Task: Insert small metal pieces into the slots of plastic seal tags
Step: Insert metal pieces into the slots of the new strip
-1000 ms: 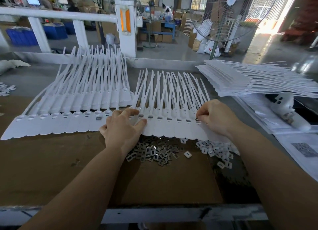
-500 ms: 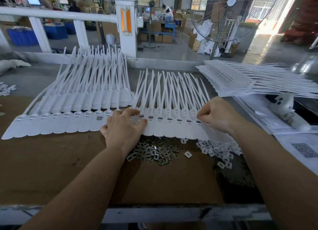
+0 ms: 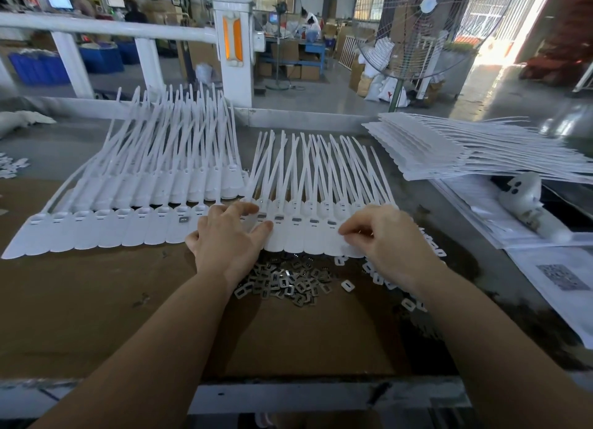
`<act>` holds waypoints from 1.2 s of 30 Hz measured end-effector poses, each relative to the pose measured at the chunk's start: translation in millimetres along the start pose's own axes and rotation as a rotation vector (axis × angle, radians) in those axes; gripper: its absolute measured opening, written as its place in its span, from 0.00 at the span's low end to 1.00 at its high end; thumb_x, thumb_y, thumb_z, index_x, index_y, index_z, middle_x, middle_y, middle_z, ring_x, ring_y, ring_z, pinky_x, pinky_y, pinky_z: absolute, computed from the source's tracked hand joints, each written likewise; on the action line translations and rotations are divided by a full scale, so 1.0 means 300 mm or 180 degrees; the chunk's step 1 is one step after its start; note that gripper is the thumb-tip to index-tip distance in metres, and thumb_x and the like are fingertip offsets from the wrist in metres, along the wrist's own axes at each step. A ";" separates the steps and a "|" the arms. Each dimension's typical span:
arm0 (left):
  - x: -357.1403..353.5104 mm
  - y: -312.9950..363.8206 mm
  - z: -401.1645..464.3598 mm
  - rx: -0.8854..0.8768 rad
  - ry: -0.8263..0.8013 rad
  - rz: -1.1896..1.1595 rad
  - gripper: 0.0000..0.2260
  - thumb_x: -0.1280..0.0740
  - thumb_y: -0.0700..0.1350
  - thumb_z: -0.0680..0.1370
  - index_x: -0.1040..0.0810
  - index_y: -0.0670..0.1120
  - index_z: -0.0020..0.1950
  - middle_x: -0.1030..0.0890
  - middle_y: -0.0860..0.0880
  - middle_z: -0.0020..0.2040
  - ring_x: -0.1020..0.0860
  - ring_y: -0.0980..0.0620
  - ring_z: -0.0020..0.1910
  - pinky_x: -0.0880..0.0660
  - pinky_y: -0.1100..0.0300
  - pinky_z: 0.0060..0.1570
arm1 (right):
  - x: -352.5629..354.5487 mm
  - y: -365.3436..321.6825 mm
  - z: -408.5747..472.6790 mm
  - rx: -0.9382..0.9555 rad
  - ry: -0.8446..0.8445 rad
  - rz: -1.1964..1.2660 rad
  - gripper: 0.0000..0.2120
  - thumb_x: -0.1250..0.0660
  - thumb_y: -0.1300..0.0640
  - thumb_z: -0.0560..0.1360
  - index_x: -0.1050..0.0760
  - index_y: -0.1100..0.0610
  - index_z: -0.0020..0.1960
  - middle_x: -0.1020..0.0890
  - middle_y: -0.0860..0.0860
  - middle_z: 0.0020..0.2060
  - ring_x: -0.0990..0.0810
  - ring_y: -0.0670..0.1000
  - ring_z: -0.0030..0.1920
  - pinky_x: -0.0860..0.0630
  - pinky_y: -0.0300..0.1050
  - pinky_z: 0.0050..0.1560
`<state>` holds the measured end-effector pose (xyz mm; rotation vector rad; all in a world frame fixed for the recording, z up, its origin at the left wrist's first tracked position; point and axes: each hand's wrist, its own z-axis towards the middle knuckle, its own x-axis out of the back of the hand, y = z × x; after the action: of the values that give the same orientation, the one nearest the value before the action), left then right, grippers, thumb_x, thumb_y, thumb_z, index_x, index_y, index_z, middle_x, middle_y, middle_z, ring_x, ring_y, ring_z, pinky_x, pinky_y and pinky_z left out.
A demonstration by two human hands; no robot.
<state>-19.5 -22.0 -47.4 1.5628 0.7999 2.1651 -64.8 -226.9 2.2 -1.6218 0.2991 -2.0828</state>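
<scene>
A row of white plastic seal tags (image 3: 316, 236) lies across the middle of the bench with its straps fanned away from me. Several of its slots show grey metal inserts. My left hand (image 3: 226, 240) rests flat on the row's left end, fingers spread. My right hand (image 3: 393, 240) hovers over the row's right end with curled fingers. Its thumb and forefinger pinch what looks like a small metal piece just above a tag. A loose pile of metal pieces (image 3: 288, 284) sits on the cardboard just below the tags, between my hands.
A second row of tags (image 3: 106, 229) lies to the left, and a tall stack of tags (image 3: 449, 152) at the right rear. Small white clips (image 3: 348, 285) are scattered by my right wrist. Printed papers (image 3: 561, 277) and a white plastic tool (image 3: 526, 200) lie on the right. Brown cardboard (image 3: 80, 300) covers the bench.
My right hand has come a little toward me and to the left, off the tag slots and onto the tags' lower part. My left hand has stayed pressed on the row.
</scene>
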 end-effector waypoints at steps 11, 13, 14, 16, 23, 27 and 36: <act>0.003 0.001 -0.006 -0.0031 0.0018 -0.0040 0.15 0.34 0.59 0.73 0.25 0.58 0.59 0.29 0.49 0.63 0.32 0.47 0.64 0.42 0.47 0.61 | -0.047 -0.047 -0.059 0.0491 -0.0593 -0.0205 0.08 0.29 0.50 0.71 0.18 0.50 0.49 0.24 0.44 0.44 0.28 0.44 0.46 0.29 0.41 0.52; 0.003 0.002 -0.006 -0.0031 0.0016 -0.0049 0.15 0.34 0.59 0.73 0.25 0.58 0.59 0.29 0.49 0.63 0.32 0.47 0.64 0.43 0.47 0.61 | -0.053 -0.049 -0.061 0.0505 -0.0614 -0.0279 0.08 0.30 0.50 0.72 0.19 0.50 0.50 0.24 0.44 0.45 0.28 0.45 0.48 0.30 0.41 0.53; 0.003 0.003 -0.006 -0.0033 0.0016 -0.0053 0.15 0.34 0.59 0.73 0.25 0.58 0.59 0.29 0.49 0.63 0.32 0.47 0.64 0.43 0.47 0.61 | -0.056 -0.048 -0.062 0.0499 -0.0601 -0.0273 0.08 0.30 0.51 0.72 0.19 0.50 0.50 0.24 0.44 0.45 0.28 0.45 0.48 0.30 0.41 0.53; 0.004 0.003 -0.007 -0.0038 0.0016 -0.0067 0.15 0.34 0.59 0.73 0.25 0.58 0.59 0.29 0.49 0.63 0.33 0.47 0.64 0.43 0.47 0.61 | -0.059 -0.044 -0.064 0.0491 -0.0547 -0.0222 0.06 0.30 0.52 0.72 0.19 0.50 0.48 0.25 0.44 0.44 0.28 0.44 0.46 0.30 0.40 0.52; 0.005 0.004 -0.008 -0.0019 0.0006 -0.0063 0.15 0.34 0.59 0.73 0.25 0.58 0.59 0.29 0.49 0.63 0.33 0.47 0.64 0.43 0.48 0.61 | -0.043 -0.028 -0.067 0.0295 -0.0398 0.0347 0.08 0.29 0.58 0.71 0.25 0.47 0.38 0.24 0.40 0.37 0.26 0.41 0.40 0.29 0.36 0.45; 0.003 0.007 -0.007 -0.0026 0.0009 -0.0052 0.15 0.34 0.59 0.73 0.25 0.58 0.59 0.29 0.48 0.63 0.33 0.47 0.64 0.43 0.47 0.62 | -0.004 0.000 -0.045 0.0035 -0.0014 0.0736 0.08 0.29 0.60 0.72 0.25 0.48 0.39 0.21 0.41 0.36 0.23 0.38 0.39 0.29 0.26 0.41; 0.003 0.009 -0.007 -0.0016 -0.0010 -0.0045 0.15 0.34 0.58 0.74 0.25 0.58 0.60 0.29 0.48 0.64 0.34 0.46 0.65 0.44 0.46 0.63 | 0.068 0.081 -0.017 -0.0555 0.0371 0.1572 0.05 0.30 0.64 0.72 0.20 0.55 0.44 0.17 0.47 0.38 0.20 0.39 0.38 0.26 0.31 0.41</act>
<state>-21.7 -24.1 -45.4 1.5531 0.8015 2.1525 -67.9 -258.6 7.2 -1.3449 0.8491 -1.8043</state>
